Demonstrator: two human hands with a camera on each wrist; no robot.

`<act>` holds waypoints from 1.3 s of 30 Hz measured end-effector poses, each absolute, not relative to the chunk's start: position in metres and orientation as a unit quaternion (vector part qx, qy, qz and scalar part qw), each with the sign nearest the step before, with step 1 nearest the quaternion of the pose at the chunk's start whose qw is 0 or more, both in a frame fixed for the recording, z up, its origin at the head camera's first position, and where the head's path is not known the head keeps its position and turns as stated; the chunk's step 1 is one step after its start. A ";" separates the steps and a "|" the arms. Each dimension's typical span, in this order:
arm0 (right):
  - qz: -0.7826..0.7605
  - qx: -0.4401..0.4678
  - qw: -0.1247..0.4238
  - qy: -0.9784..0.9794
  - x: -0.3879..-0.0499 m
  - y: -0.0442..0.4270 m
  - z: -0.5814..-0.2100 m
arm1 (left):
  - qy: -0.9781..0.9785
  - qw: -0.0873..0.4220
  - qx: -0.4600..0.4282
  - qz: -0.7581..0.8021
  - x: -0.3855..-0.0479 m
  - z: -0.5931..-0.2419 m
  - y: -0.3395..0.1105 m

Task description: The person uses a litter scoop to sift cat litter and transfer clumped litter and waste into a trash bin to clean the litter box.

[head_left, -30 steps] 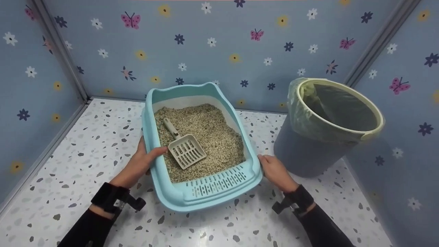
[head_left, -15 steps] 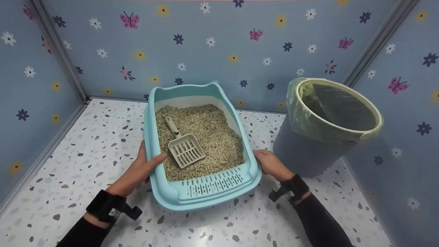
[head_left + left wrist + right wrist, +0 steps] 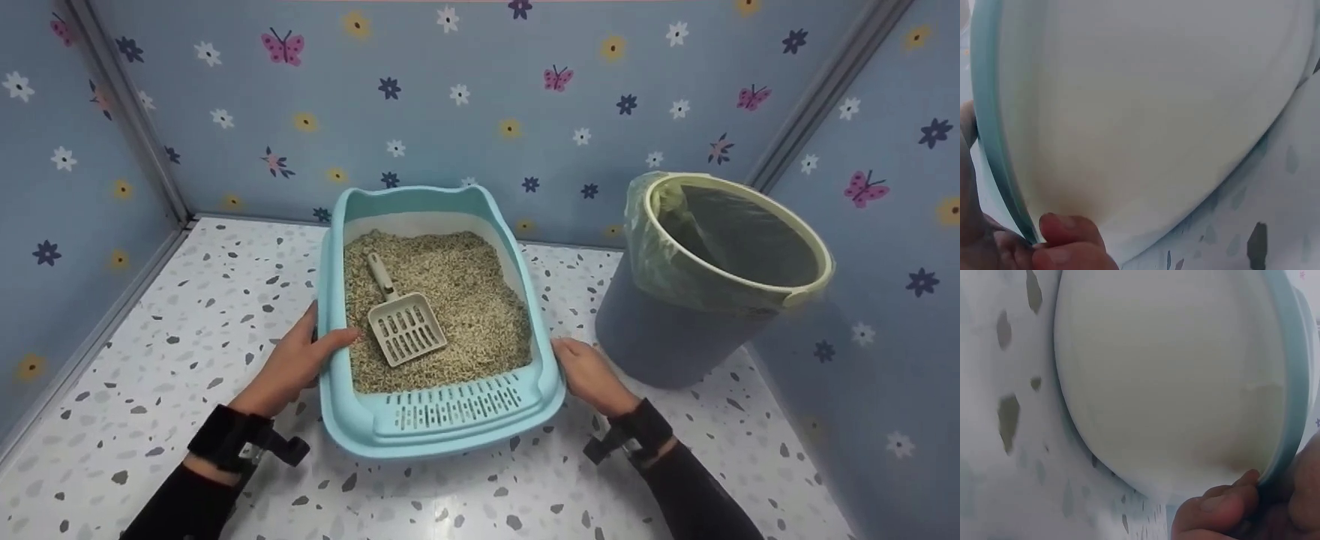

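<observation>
A litter box with a light blue rim and a white lower wall stands in the middle of the head view, turned slightly. Inside it lies grey-brown granular litter. On the litter rests a beige slotted litter scoop, its handle toward the back left. My left hand grips the left rim, thumb over the top and fingers curled beneath, as the left wrist view shows. At the right front side my right hand holds the rim, its fingertips curled under the edge.
To the right stands a grey-blue trash bin lined with a translucent yellowish bag. Flower-patterned panels close in the back and both sides. Speckled white floor lies around the box.
The litter box has turned slightly, its front edge shifting left and its back edge right. Both hands have kept their grip on the rim. The scoop has moved along with the box.
</observation>
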State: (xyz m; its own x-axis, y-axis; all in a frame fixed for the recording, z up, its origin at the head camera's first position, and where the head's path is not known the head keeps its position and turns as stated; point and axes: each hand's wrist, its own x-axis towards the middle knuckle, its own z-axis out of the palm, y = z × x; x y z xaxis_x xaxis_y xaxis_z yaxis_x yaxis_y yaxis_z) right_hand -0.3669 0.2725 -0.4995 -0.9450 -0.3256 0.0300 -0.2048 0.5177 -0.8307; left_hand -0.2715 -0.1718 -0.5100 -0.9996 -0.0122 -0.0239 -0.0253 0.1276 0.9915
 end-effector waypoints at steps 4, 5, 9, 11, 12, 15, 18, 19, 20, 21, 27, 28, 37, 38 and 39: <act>-0.485 -0.153 0.093 0.856 -0.355 0.272 -0.500 | 0.756 0.012 -0.007 0.655 -0.280 -0.512 -0.181; -0.489 -0.154 0.100 0.853 -0.353 0.272 -0.500 | 0.756 0.013 -0.004 0.654 -0.283 -0.512 -0.183; -0.520 -0.145 0.138 0.830 -0.354 0.272 -0.498 | 0.756 0.025 0.011 0.654 -0.287 -0.511 -0.187; -0.536 -0.140 0.149 0.819 -0.360 0.270 -0.496 | 0.760 0.033 0.015 0.649 -0.284 -0.510 -0.186; -0.540 -0.139 0.153 0.816 -0.364 0.269 -0.496 | 0.761 0.035 0.019 0.647 -0.281 -0.510 -0.186; -0.544 -0.134 0.149 0.815 -0.376 0.264 -0.497 | 0.769 0.037 0.019 0.638 -0.272 -0.511 -0.183; -0.538 -0.122 0.120 0.825 -0.387 0.258 -0.500 | 0.764 0.030 0.010 0.645 -0.265 -0.513 -0.179; -0.535 -0.116 0.110 0.830 -0.389 0.257 -0.501 | 0.764 0.023 0.007 0.644 -0.264 -0.513 -0.178; -0.528 -0.115 0.098 0.836 -0.391 0.256 -0.501 | 0.764 0.016 0.004 0.645 -0.263 -0.513 -0.177; -0.521 -0.113 0.087 0.842 -0.392 0.255 -0.501 | 0.763 0.009 0.000 0.647 -0.263 -0.514 -0.176; -0.498 -0.125 0.055 0.856 -0.389 0.252 -0.501 | 0.767 -0.018 -0.006 0.641 -0.266 -0.511 -0.179; -0.500 -0.127 0.054 0.855 -0.387 0.252 -0.501 | 0.768 -0.016 -0.005 0.640 -0.267 -0.511 -0.180; -0.497 -0.106 0.026 0.861 -0.369 0.251 -0.507 | 0.757 0.006 0.027 0.653 -0.283 -0.515 -0.188; -0.500 -0.102 0.025 0.860 -0.367 0.251 -0.508 | 0.758 0.007 0.031 0.652 -0.284 -0.515 -0.189; -0.507 -0.097 0.028 0.856 -0.366 0.250 -0.508 | 0.761 0.007 0.032 0.647 -0.286 -0.515 -0.190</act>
State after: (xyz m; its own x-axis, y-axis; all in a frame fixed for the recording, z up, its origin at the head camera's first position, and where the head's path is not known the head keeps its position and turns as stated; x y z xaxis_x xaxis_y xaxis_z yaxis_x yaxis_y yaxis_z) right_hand -0.3656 0.2502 -0.5082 -0.9797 -0.1942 0.0507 -0.1378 0.4670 -0.8735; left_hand -0.2855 -0.1898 -0.5149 -0.9978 0.0582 0.0307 0.0396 0.1595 0.9864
